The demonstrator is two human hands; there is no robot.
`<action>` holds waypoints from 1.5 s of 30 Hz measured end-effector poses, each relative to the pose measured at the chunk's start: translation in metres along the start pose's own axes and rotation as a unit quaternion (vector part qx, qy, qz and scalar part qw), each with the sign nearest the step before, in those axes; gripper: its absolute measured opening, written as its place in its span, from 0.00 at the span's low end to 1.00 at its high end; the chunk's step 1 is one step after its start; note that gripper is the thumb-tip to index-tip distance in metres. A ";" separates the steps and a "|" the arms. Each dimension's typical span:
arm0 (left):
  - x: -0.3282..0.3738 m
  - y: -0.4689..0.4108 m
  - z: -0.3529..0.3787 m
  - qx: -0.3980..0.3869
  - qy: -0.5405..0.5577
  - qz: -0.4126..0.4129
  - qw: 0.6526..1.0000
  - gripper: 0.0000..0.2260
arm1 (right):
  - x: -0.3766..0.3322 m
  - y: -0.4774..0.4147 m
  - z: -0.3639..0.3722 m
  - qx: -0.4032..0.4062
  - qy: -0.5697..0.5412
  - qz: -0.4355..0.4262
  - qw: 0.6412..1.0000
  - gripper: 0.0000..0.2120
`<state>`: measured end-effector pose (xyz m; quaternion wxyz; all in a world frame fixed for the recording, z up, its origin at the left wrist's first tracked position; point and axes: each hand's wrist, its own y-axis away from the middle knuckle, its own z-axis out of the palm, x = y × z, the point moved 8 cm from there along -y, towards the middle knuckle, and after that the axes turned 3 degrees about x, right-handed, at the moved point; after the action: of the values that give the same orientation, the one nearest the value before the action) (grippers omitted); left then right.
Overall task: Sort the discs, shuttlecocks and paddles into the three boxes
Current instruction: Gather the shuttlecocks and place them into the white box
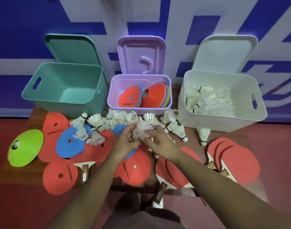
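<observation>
Single view: wide-angle camera worn on the head, facing forward and steeply down along the person's own forearms. Close range: left hand (127, 141) and right hand (160, 143) sit at frame centre, the green box (42, 96), purple box (112, 96) and white box (224, 120) in a row just beyond, the blue-and-white wall (17, 22) filling the top. Straight edges bow toward the frame borders.

green box (47, 90), purple box (138, 109), white box (224, 119): smooth matt plastic | orange disc (151, 98): glossy plastic | lime disc (25, 147): smooth, soft sheen | shuttlecocks (176, 129): white feathers, frayed | paddles (237, 159): matt red rubber faces, wood edges | handle (84, 172): brown shiny wood
</observation>
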<state>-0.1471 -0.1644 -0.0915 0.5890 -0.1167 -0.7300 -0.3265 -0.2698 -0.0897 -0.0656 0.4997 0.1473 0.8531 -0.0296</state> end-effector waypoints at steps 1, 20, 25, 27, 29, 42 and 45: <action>0.001 -0.001 0.003 0.005 0.016 -0.003 1.000 0.24 | 0.001 0.002 -0.008 0.007 -0.035 0.007 0.999 0.19; -0.031 -0.034 -0.031 -0.022 -0.013 -0.047 0.999 0.24 | 0.122 -0.038 0.006 -0.100 0.386 0.111 0.910 0.19; -0.035 -0.044 -0.031 -0.048 -0.036 -0.059 0.996 0.23 | 0.117 -0.039 -0.014 -0.009 0.335 0.119 0.935 0.11; -0.033 -0.046 -0.027 -0.060 -0.038 -0.059 0.996 0.23 | 0.102 -0.036 -0.034 0.072 0.226 0.133 0.962 0.08; -0.033 -0.049 -0.026 -0.074 -0.039 -0.062 0.995 0.24 | 0.076 -0.032 -0.052 0.134 0.139 0.122 0.974 0.06; -0.007 -0.063 -0.010 -0.117 -0.034 -0.019 0.992 0.28 | 0.008 -0.026 -0.020 0.124 -0.089 0.117 0.981 0.05; -0.009 -0.067 -0.020 -0.104 -0.029 -0.011 0.994 0.28 | 0.016 -0.018 -0.035 0.207 -0.157 0.155 0.953 0.12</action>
<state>-0.1663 -0.2250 -0.1207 0.5489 -0.1790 -0.7098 -0.4036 -0.3120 -0.0967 -0.0632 0.5842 0.3720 0.7055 -0.1506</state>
